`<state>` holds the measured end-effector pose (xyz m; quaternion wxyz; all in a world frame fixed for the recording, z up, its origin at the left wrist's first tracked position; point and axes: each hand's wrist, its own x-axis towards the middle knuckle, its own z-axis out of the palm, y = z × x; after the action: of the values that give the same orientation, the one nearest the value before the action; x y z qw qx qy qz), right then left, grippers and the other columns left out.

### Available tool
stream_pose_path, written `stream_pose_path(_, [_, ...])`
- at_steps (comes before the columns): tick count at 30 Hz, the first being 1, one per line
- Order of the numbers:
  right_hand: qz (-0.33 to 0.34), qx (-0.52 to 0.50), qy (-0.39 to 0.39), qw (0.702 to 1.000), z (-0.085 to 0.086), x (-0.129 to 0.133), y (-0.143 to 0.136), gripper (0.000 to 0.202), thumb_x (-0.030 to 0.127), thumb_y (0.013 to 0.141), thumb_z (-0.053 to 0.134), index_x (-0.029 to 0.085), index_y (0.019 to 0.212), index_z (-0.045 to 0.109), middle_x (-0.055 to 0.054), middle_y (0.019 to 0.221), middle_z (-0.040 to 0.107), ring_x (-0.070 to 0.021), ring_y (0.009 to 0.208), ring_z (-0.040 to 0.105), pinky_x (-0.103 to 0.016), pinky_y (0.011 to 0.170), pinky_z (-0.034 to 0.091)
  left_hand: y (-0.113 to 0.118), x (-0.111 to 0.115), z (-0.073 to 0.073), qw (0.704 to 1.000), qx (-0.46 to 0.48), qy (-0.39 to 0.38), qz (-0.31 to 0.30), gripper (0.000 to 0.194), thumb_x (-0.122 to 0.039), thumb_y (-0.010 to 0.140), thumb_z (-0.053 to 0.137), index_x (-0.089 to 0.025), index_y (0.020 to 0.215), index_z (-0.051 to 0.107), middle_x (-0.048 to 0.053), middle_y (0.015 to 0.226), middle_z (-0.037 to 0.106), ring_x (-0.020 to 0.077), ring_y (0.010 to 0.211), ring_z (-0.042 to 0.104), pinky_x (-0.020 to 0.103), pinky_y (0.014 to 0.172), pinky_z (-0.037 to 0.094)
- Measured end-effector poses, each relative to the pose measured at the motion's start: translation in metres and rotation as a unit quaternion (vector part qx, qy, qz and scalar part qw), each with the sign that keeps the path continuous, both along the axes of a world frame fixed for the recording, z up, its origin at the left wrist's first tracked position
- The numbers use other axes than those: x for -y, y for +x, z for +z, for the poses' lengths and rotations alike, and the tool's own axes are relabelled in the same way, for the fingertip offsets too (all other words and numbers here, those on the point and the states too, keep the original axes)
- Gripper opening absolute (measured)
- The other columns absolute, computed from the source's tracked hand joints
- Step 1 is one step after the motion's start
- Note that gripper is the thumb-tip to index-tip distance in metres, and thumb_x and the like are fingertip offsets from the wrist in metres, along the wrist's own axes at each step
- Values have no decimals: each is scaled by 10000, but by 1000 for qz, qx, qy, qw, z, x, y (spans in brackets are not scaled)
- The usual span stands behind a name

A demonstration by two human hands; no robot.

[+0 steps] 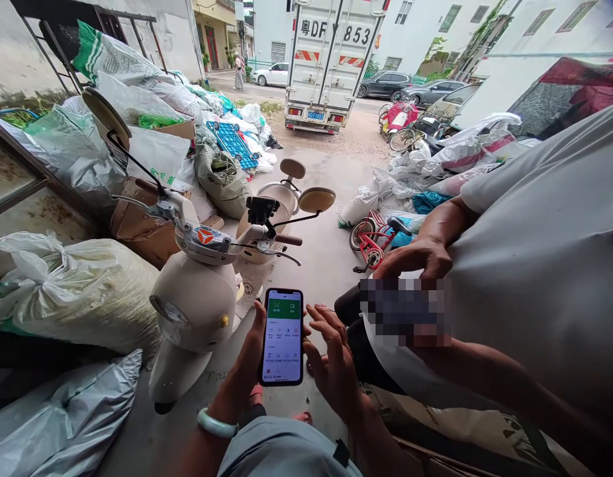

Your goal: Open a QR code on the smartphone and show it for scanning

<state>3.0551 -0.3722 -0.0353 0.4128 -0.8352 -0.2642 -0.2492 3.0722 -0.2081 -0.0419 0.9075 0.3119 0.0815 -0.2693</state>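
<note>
A smartphone (282, 338) is held upright in my left hand (247, 363), the thumb lying along its left edge. Its lit screen shows a green banner above rows of small icons. My right hand (336, 361) hovers just right of the phone, fingers apart and slightly bent, with nothing in them. Whether a fingertip touches the phone's edge I cannot tell. On my left wrist sits a pale green bangle (217, 424).
A cream scooter (192, 298) stands close on my left, beside stuffed sacks (78, 285). At right, a person in a grey shirt (539, 265) holds a blurred-out object. Ahead are a red child's bike (373, 242), heaped bags (410, 172) and a white truck (331, 73).
</note>
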Motion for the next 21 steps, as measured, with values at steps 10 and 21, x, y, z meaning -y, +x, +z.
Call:
stream_pose_path(10, [17,21,-65,997,8,-7,-2,228,312,1044,413,154,1207,436,-158,1388,488,-294,1357,355,-530,1099,326,0,3,-4,999,-13,37,14,774,-728,862,316,-124,1285,554,143,1058,728,273,984,685,356,849,530])
stream_pose_path(21, [3,30,-40,999,2,-4,2,232,315,1041,414,160,1206,466,-168,1343,519,-306,1302,420,-556,1043,391,-1,1,3,999,-19,27,-15,794,-765,839,256,-172,1245,595,137,900,742,335,951,693,426,752,559])
